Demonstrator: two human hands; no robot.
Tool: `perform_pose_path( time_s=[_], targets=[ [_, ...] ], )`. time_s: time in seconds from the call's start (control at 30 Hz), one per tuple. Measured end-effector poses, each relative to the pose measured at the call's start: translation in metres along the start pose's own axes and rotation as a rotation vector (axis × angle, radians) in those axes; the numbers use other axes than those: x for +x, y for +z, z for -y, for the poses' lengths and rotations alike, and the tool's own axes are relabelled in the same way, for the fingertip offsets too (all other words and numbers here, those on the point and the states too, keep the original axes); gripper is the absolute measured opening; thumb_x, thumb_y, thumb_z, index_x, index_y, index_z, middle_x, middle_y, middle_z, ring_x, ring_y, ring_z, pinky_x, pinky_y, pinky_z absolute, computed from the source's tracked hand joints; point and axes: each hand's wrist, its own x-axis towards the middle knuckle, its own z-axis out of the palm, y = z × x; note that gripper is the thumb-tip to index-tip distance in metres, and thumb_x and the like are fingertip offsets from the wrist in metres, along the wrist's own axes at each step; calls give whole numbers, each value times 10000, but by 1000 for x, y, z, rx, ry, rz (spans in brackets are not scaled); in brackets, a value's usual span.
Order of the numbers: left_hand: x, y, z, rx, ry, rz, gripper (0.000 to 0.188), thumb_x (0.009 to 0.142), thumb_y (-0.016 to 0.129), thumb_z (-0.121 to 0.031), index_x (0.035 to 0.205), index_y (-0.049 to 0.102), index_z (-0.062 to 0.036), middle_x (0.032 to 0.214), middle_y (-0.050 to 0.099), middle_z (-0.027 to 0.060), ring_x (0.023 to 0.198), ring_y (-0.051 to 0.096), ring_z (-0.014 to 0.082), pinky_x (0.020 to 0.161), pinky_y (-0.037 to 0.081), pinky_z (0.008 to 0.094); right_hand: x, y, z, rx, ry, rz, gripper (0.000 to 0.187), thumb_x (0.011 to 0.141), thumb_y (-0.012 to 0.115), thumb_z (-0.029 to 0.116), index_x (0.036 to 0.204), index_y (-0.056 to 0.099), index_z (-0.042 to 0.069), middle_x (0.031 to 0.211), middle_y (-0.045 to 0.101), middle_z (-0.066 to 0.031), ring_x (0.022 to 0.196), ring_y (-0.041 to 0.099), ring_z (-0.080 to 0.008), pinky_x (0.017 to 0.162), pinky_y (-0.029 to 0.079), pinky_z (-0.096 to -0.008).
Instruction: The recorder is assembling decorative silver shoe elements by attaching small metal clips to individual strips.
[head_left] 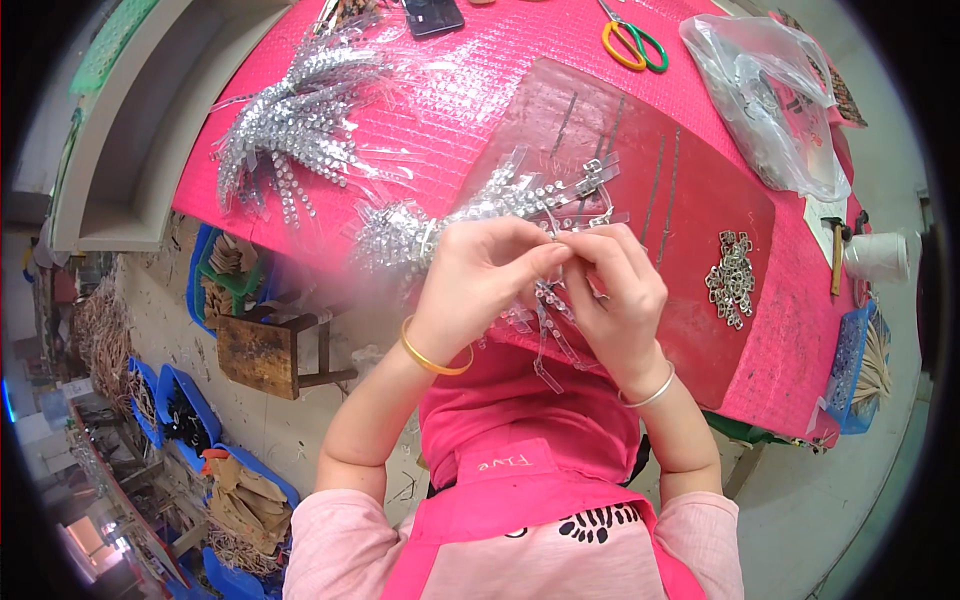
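Observation:
My left hand point(488, 262) and my right hand point(615, 285) meet over the table's near edge, thumbs and forefingers pinched together. A tiny piece sits between the fingertips, too small to name. Around and behind the hands spreads a bunch of clear straps with silvery studs point(395, 232). Some strap ends carry small metal buckles point(592, 168), and several ends hang below my fingers. To the right of my right hand, a pile of loose silver buckles point(731, 280) lies on a dark red mat point(690, 215).
A larger heap of studded straps point(290, 125) lies at the far left of the pink-covered table point(420, 110). Scissors point(635, 46), a phone point(433, 16) and a plastic bag point(765, 100) lie farther back. At right are a hammer point(837, 255) and a white spool point(877, 257). A wooden stool point(262, 352) stands left.

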Motion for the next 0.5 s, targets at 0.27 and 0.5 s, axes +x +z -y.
perform_pose_path(
  time_s=[0.27, 0.5],
  targets=[
    [-6, -20, 13, -208, -133, 67, 187, 794, 573, -58, 961, 593, 22, 686, 597, 35, 575, 564, 74, 509, 430, 178, 7, 15, -9, 115, 99, 62, 124, 707, 596, -47, 804, 550, 14, 716, 531, -117, 615, 556, -260, 527, 437, -335],
    [-10, -16, 11, -128, -88, 36, 190, 817, 552, -83, 965, 590, 30, 697, 601, 39, 602, 573, 85, 528, 440, 186, 3, 8, -12, 371, 276, 186, 200, 701, 634, -11, 897, 626, 25, 747, 579, -74, 640, 585, -175, 571, 459, -257]
  ],
)
